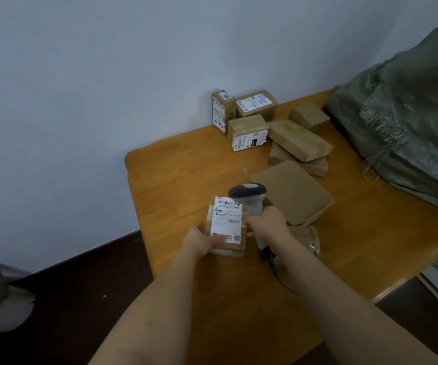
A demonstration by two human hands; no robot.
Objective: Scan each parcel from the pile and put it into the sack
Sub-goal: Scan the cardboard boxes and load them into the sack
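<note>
Your left hand [199, 241] grips one labelled parcel [227, 227] above the table [175, 180]; its label reads "502-602-12 815". Your right hand [268, 222] is clamped round one scanner [250, 198], head over that label. Eight more parcels [286, 143] lie beyond and beside it, three with labels too small to read. One green sack [410, 122] sits at the right.

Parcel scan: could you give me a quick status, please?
Left hand holds labelled parcel. Right hand grips scanner, aimed at label. Sack right; nothing blocking.
</note>
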